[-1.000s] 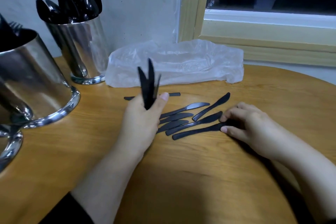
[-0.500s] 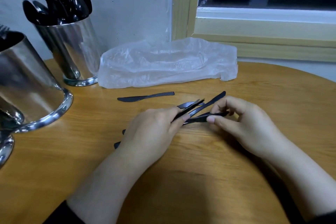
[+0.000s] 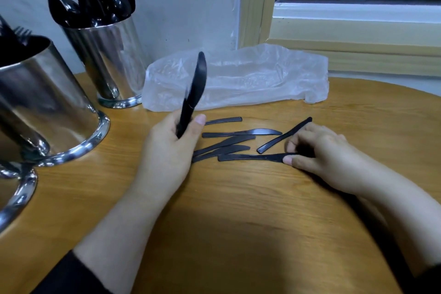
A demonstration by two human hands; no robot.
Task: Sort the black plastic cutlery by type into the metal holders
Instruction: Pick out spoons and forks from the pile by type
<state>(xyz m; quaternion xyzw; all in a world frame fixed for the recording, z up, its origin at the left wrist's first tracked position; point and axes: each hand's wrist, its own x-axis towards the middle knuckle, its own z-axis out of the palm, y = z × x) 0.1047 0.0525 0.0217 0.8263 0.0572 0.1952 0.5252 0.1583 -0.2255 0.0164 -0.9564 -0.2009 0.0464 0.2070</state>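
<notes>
My left hand (image 3: 169, 150) grips a bunch of black plastic knives (image 3: 194, 89) upright, blades up, over the wooden table. Several loose black knives (image 3: 236, 142) lie flat between my hands. My right hand (image 3: 319, 153) pinches the end of the nearest flat knife (image 3: 253, 157) against the table. A metal holder (image 3: 107, 59) at the back left is full of black spoons. A larger metal holder (image 3: 40, 102) at the far left holds black forks. The rim of a third metal holder (image 3: 14, 196) shows at the left edge.
A crumpled clear plastic bag (image 3: 238, 76) lies behind the knives by the wall. A wooden window frame (image 3: 358, 38) runs along the back right. The round table's edge (image 3: 405, 93) curves away at the right.
My left hand has lifted from the pile and now stands its knives upright. My right hand has moved down to the flat knife at the front of the pile.
</notes>
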